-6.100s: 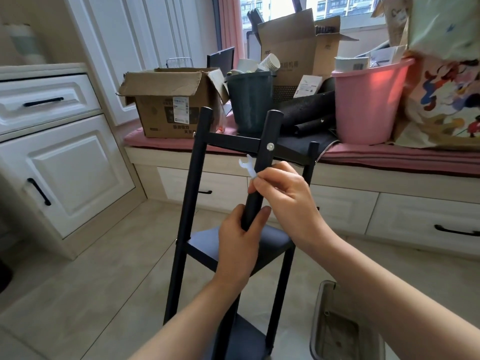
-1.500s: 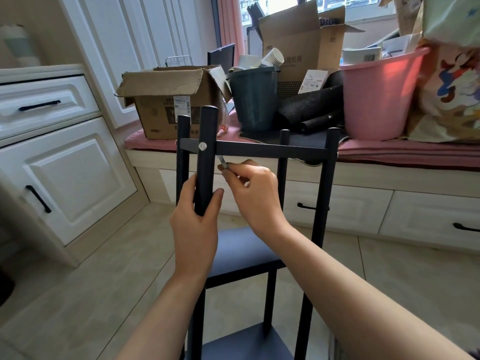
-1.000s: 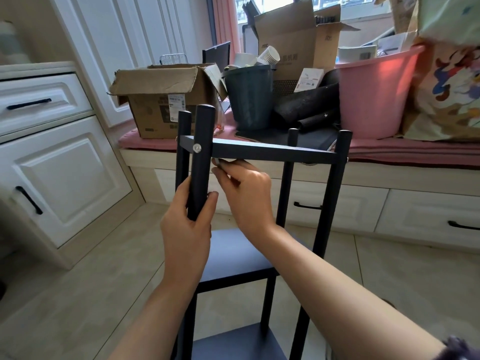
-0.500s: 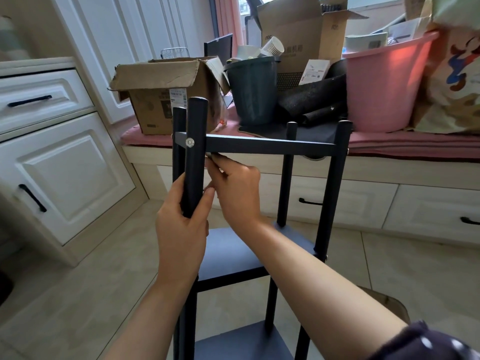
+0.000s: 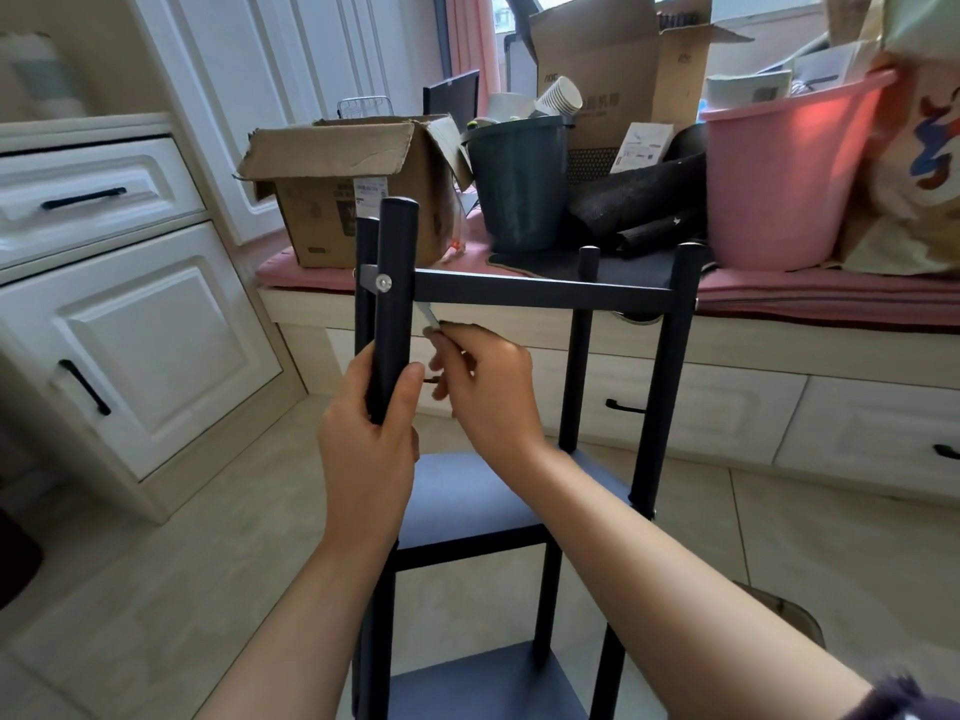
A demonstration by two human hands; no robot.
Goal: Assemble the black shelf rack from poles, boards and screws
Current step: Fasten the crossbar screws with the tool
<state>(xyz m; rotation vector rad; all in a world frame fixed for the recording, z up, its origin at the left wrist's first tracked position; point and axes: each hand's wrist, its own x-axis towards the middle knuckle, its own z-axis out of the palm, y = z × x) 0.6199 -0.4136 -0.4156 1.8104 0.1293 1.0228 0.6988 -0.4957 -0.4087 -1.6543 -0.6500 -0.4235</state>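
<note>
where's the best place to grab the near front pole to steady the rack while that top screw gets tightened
Grip the near front pole on the bare round stretch below the top board and above the middle board, wrapping from the near side. That leaves the screw and the small wrench clear. The left hand grips there now, judging by its placement.

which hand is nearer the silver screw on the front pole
Right. The right hand pinches a small wrench just below and right of the screw; the left hand grips the pole farther down.
</note>
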